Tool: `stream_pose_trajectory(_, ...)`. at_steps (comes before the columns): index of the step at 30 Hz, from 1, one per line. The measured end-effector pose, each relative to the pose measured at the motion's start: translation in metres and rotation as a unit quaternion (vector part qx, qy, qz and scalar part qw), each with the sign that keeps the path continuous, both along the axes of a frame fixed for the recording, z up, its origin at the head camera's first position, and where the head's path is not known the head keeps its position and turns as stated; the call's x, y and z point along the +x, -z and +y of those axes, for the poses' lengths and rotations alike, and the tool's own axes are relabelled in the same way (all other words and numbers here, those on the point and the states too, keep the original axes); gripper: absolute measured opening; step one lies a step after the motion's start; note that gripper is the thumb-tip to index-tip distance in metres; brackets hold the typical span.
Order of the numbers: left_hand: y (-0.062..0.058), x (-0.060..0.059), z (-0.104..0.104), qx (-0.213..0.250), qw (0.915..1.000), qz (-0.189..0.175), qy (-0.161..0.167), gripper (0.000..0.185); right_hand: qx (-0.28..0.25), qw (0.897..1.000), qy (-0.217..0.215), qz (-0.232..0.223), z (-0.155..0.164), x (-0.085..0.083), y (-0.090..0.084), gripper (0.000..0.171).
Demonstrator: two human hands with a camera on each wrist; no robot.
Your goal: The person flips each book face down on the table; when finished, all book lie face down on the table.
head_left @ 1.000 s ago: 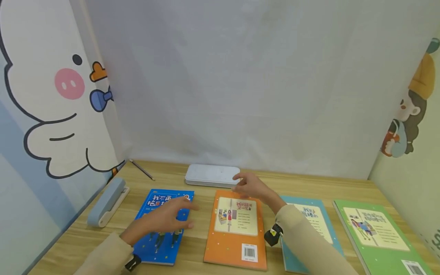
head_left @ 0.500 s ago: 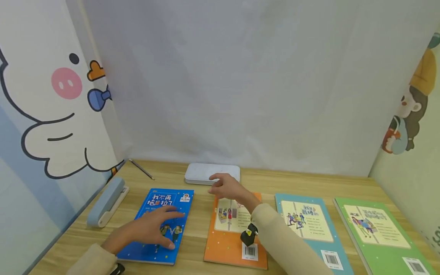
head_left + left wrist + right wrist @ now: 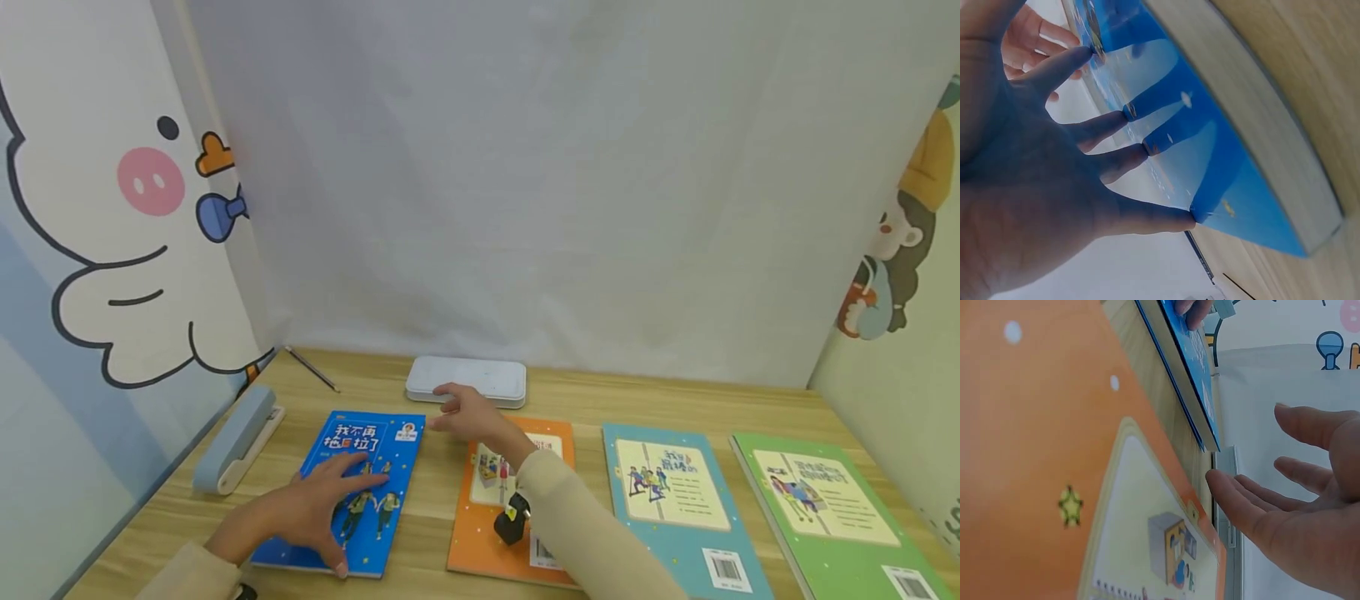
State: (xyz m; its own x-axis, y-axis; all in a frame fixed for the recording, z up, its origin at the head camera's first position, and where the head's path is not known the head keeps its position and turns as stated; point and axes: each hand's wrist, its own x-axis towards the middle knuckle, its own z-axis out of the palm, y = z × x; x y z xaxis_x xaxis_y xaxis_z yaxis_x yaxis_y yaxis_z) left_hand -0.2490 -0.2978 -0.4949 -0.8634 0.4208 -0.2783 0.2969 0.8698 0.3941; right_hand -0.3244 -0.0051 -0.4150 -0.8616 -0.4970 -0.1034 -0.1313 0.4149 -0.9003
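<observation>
My left hand (image 3: 318, 508) lies flat on the blue book (image 3: 378, 467), its spread fingers (image 3: 1107, 128) pressing on the cover (image 3: 1210, 144). Straight, relaxed fingers of my right hand (image 3: 465, 417) hover just above the far left corner of the orange book (image 3: 487, 533), between the blue book's far right corner and the white case (image 3: 480, 379). The right wrist view shows this hand (image 3: 1285, 487) empty over the orange cover (image 3: 1041, 456), with the blue book (image 3: 1191, 350) and the case (image 3: 1227, 469) just beyond it.
On the wooden desk (image 3: 435, 542) a teal book (image 3: 667, 500) and a green book (image 3: 825, 508) lie to the right. A pale blue stapler-like tool (image 3: 236, 437) and a pencil (image 3: 311, 369) sit at the left. Curtain walls close in three sides.
My right hand has slid left from the case's right end to beside the blue book's far corner. My left hand has come down flat on the blue book and drawn nearer.
</observation>
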Motion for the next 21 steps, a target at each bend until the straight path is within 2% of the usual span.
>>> stream_pose_trajectory(3,-0.003,0.001,0.003,-0.026,0.9997,-0.001,0.002,0.116,0.009,1.000,0.003,0.008,-0.007,0.000,0.003,0.058)
stream_pose_trajectory(9,-0.022,0.015,0.015,-0.040,0.9992,-0.008,-0.001,0.119,0.007,1.000,0.018,-0.013,-0.017,-0.002,0.008,0.062)
stream_pose_trajectory(11,-0.033,0.022,0.020,-0.034,0.9993,-0.013,-0.001,0.118,0.009,0.999,0.028,-0.016,-0.021,-0.004,0.009,0.062)
stream_pose_trajectory(15,-0.065,0.039,0.035,-0.028,0.9993,-0.026,-0.001,0.117,0.016,0.999,0.041,-0.011,-0.029,-0.005,0.012,0.063)
stream_pose_trajectory(17,-0.072,0.043,0.038,-0.026,0.9993,-0.027,-0.001,0.117,0.029,0.999,0.046,-0.001,-0.035,-0.003,0.013,0.062)
stream_pose_trajectory(18,-0.073,0.044,0.039,-0.026,0.9993,-0.027,-0.002,0.117,0.036,0.998,0.048,0.007,-0.037,-0.002,0.013,0.062)
stream_pose_trajectory(21,-0.064,0.040,0.034,-0.028,0.9994,-0.022,0.002,0.119,0.057,0.997,0.052,0.028,-0.044,0.001,0.012,0.062)
